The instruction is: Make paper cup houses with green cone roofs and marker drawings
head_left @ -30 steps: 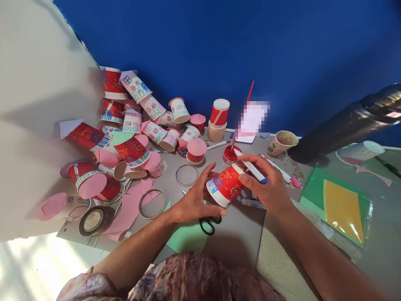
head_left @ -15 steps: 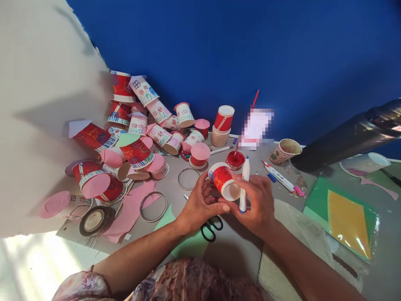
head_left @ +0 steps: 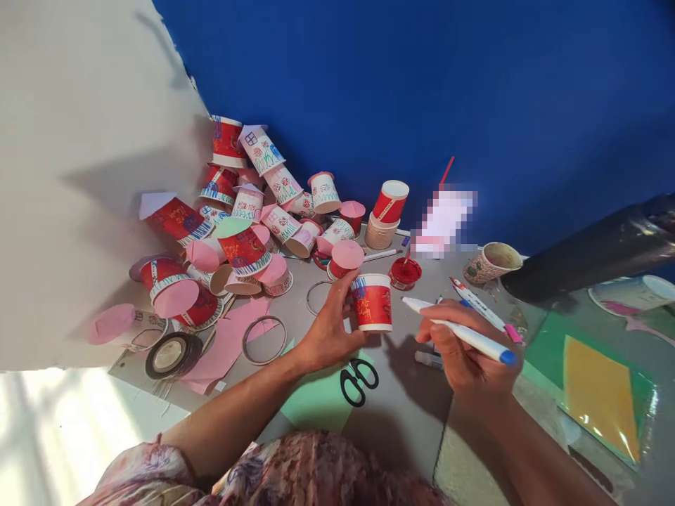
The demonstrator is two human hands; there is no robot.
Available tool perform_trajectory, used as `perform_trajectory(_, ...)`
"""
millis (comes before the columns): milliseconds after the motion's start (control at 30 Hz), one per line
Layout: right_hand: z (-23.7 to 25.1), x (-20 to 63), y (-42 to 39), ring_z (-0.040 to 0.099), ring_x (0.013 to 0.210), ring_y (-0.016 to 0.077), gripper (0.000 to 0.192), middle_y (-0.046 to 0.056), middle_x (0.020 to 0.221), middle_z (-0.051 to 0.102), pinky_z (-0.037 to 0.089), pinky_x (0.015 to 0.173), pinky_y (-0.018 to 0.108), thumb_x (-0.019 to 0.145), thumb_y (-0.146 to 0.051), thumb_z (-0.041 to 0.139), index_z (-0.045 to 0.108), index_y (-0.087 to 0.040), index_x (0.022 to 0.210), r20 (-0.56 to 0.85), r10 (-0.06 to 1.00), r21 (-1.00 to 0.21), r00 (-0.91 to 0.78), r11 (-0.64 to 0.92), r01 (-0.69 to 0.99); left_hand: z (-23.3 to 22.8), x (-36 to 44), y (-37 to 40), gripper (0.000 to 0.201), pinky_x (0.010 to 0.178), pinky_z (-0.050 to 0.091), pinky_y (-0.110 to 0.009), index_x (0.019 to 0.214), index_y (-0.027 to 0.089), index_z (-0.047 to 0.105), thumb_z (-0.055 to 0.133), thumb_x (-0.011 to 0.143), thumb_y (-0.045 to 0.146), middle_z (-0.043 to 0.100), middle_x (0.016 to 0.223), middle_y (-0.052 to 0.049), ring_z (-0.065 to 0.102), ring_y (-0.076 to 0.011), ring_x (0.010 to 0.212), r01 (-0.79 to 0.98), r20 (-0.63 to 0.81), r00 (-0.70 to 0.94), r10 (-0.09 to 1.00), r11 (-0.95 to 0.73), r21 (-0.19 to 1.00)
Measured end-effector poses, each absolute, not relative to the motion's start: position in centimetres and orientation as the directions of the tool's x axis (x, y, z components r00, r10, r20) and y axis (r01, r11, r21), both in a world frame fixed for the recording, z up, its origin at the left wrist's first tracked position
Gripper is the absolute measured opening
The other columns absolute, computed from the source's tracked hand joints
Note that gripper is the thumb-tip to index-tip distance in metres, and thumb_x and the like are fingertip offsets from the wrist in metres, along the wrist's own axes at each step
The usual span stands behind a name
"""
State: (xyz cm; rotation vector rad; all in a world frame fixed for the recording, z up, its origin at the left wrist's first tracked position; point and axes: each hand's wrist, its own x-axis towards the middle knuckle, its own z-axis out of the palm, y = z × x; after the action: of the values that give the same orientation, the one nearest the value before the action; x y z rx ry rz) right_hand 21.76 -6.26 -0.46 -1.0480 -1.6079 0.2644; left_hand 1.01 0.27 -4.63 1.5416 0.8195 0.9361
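The left hand (head_left: 330, 330) closes its fingers around a red paper cup (head_left: 372, 302) that stands upside down on the grey table (head_left: 401, 393), just in front of black scissors (head_left: 358, 379). The right hand (head_left: 467, 355) grips a white marker (head_left: 456, 332), its tip pointing toward the cup without touching. A pile of decorated cups (head_left: 247, 218) lies behind, against the blue wall (head_left: 422, 84).

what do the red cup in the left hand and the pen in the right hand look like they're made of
Red cup: likely paper, matte printed red wall with a white rolled rim, like the stacked cups behind. The left hand holds it upside down on the table.
Marker: seemingly smooth white plastic with a blue end cap, slightly glossy, in the right hand.
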Motion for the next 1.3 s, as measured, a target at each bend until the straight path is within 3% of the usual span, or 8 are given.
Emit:
perform_trajectory(133,-0.03,21.43,-6.22,0.069,0.067,0.0198,0.025,0.002,0.082,0.076,0.056,0.061,0.035,0.091,-0.012,0.063,0.071,-0.028,0.108,0.742,0.667,-0.536,-0.068,0.65,0.539,-4.6,0.92,0.32,0.096,0.115,0.045,-0.047,0.155,0.028,0.033,0.071,0.07,0.005,0.032,0.162,-0.015,0.045,-0.0323,0.143,0.028,0.159,0.482,0.861,-0.197,0.98)
perform_trajectory(300,-0.25,21.2,-6.15,0.067,0.06,0.0174,0.018,0.001,0.078,0.074,0.056,0.055,0.032,0.091,-0.012,0.063,0.069,-0.028,0.098,0.673,0.739,-0.6,-0.038,0.575,0.557,-4.44,0.62,0.44,0.096,0.115,0.045,-0.049,0.155,0.03,0.034,0.074,0.071,0.007,0.034,0.161,-0.013,0.042,-0.0344,0.145,0.052,0.182,0.505,0.844,-0.24,0.969)
perform_trajectory(667,-0.73,21.27,-6.18,0.071,0.067,0.0206,0.018,0.003,0.078,0.076,0.06,0.059,0.037,0.091,-0.012,0.063,0.068,-0.028,0.097,0.726,0.685,-0.517,-0.069,0.609,0.601,-4.78,0.67,0.44,0.096,0.114,0.047,-0.047,0.155,0.031,0.035,0.073,0.071,0.004,0.035,0.158,-0.013,0.045,-0.0335,0.143,0.018,0.217,0.525,0.823,-0.266,0.964)
perform_trajectory(867,-0.48,21.2,-6.31,0.072,0.066,0.0203,0.016,0.003,0.078,0.076,0.061,0.061,0.036,0.092,-0.014,0.063,0.066,-0.028,0.1,0.674,0.735,-0.558,-0.074,0.573,0.6,-4.55,0.71,0.34,0.095,0.114,0.047,-0.047,0.154,0.031,0.035,0.07,0.069,0.003,0.037,0.156,-0.012,0.044,-0.0332,0.143,0.02,0.214,0.523,0.825,-0.263,0.965)
perform_trajectory(1300,-0.61,21.31,-6.06,0.071,0.063,0.0206,0.016,0.001,0.073,0.075,0.059,0.057,0.034,0.09,-0.016,0.064,0.07,-0.028,0.099,0.693,0.716,-0.532,-0.084,0.587,0.611,-4.47,0.62,0.33,0.096,0.112,0.047,-0.049,0.154,0.031,0.035,0.07,0.068,0.005,0.037,0.154,-0.012,0.044,-0.0346,0.141,0.048,0.206,0.534,0.82,-0.273,0.961)
